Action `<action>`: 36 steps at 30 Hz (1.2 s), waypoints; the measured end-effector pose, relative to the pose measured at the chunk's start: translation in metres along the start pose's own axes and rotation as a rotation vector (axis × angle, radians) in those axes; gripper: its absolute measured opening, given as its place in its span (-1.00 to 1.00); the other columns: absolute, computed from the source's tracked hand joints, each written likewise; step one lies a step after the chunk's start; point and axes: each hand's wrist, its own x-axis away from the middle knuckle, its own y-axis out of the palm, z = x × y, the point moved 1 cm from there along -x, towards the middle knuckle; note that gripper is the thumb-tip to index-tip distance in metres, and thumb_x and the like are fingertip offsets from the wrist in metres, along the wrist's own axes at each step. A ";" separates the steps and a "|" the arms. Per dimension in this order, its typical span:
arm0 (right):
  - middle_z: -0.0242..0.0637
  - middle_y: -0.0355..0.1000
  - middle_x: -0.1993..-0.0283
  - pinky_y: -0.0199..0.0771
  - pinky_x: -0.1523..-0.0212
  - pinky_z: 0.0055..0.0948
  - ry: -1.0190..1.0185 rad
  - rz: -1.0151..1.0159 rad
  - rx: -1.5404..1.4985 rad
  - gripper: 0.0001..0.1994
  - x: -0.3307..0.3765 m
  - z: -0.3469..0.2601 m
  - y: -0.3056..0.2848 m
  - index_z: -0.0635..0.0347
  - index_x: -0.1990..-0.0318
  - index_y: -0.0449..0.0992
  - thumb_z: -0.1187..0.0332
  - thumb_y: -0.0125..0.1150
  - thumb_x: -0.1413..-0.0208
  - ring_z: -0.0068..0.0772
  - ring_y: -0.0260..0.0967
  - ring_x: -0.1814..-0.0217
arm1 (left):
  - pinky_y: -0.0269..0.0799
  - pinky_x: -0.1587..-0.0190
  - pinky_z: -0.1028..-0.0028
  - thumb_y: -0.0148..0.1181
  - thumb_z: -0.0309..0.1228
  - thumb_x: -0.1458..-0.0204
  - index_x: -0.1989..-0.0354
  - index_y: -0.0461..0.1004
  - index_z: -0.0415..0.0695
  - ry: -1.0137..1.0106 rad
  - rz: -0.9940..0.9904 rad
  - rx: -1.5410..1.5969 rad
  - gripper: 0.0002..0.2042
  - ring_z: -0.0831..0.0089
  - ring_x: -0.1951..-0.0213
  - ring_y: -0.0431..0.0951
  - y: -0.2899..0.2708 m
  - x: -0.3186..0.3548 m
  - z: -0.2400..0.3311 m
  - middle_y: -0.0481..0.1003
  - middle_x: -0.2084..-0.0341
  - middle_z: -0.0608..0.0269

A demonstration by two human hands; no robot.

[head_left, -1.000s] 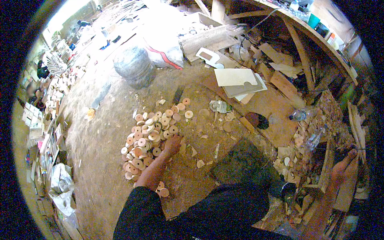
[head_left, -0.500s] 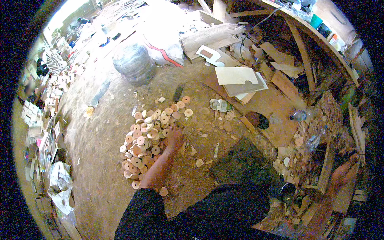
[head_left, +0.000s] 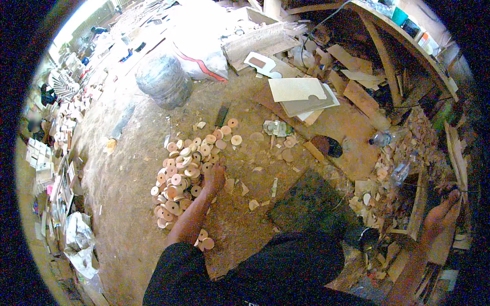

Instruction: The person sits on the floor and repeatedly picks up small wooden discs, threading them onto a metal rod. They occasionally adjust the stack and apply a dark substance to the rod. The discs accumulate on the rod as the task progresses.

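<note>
A heap of small round wooden discs with centre holes (head_left: 176, 179) lies on the dirt floor. My left hand (head_left: 215, 176) reaches down to its right side, fingers bent in and touching the discs; what they grip is hidden. A few loose discs (head_left: 206, 242) lie beside my left sleeve. Far to the right, my right hand (head_left: 440, 215) is raised with the fingers closed at the tips. A thin, dark, wire-like piece (head_left: 470, 191) sticks out past those fingertips; the rest of it is too dark to make out.
A grey rounded drum (head_left: 162, 81) stands beyond the heap. Cut white boards (head_left: 296, 96) and a crumpled packet (head_left: 277, 128) lie ahead. Wood scraps and a clear plastic bottle (head_left: 382, 138) crowd the right, under a curved wooden bench edge (head_left: 408, 46). Stacked offcuts and a white sack (head_left: 80, 239) line the left.
My left hand and forearm have shifted slightly left along the heap, uncovering more loose discs by the sleeve. The right hand stays almost where it was. The whole view has shifted a little.
</note>
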 end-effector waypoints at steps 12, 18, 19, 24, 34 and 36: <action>-0.07 0.46 0.06 0.34 -0.08 -0.24 -0.076 -0.128 0.087 -0.70 -0.003 -0.023 0.010 0.29 0.03 0.46 0.24 0.01 -0.28 -0.11 0.37 -0.01 | 0.57 0.38 0.11 0.08 -0.43 -0.05 -0.04 0.46 0.02 0.213 -0.103 -0.238 -0.66 0.02 0.05 0.53 0.026 0.015 -0.024 0.41 -0.06 -0.01; 0.03 0.47 -0.04 0.38 -0.14 -0.16 -0.300 -0.310 0.321 -0.65 -0.026 -0.076 0.041 0.29 -0.07 0.48 0.30 0.09 -0.21 0.03 0.40 -0.13 | 0.59 0.31 0.12 0.16 -0.40 -0.02 0.04 0.47 -0.11 0.057 -0.361 0.037 -0.70 -0.05 0.07 0.53 0.008 0.021 -0.030 0.36 -0.11 -0.04; 0.01 0.50 0.02 0.39 -0.08 -0.21 -0.311 -0.299 0.344 -0.70 -0.030 -0.087 0.055 0.31 -0.05 0.48 0.35 0.06 -0.24 -0.03 0.43 -0.06 | 0.59 0.30 0.13 0.17 -0.40 -0.01 0.06 0.47 -0.13 0.090 -0.310 -0.006 -0.71 -0.04 0.08 0.53 0.005 0.022 -0.030 0.37 -0.09 -0.04; -0.08 0.54 0.25 0.46 0.11 -0.19 -0.299 -0.685 -0.043 -0.68 -0.029 -0.142 0.119 0.29 0.08 0.51 0.61 0.00 0.02 -0.03 0.49 0.20 | 0.59 0.26 0.14 0.21 -0.43 0.03 0.14 0.48 -0.22 0.236 -0.177 -0.140 -0.74 0.00 0.09 0.54 -0.003 0.025 -0.023 0.41 0.00 -0.06; -0.09 0.51 0.24 0.43 0.24 -0.19 -0.539 -0.627 -0.143 -0.63 0.046 -0.165 0.157 0.15 0.02 0.52 0.61 0.11 0.04 -0.05 0.46 0.29 | 0.54 0.18 0.14 0.41 -0.34 0.20 0.10 0.46 -0.24 0.101 0.013 0.248 -0.55 -0.06 0.27 0.58 -0.073 0.037 -0.025 0.53 0.21 -0.05; -0.12 0.50 0.21 0.43 0.30 -0.23 -0.438 -0.640 -0.355 -0.52 0.059 -0.160 0.164 0.08 -0.08 0.50 0.63 0.13 0.07 -0.05 0.44 0.31 | 0.59 0.19 0.18 0.42 -0.39 0.17 0.03 0.42 -0.26 0.021 0.114 0.516 -0.51 0.02 0.31 0.62 -0.088 0.042 -0.020 0.57 0.27 -0.04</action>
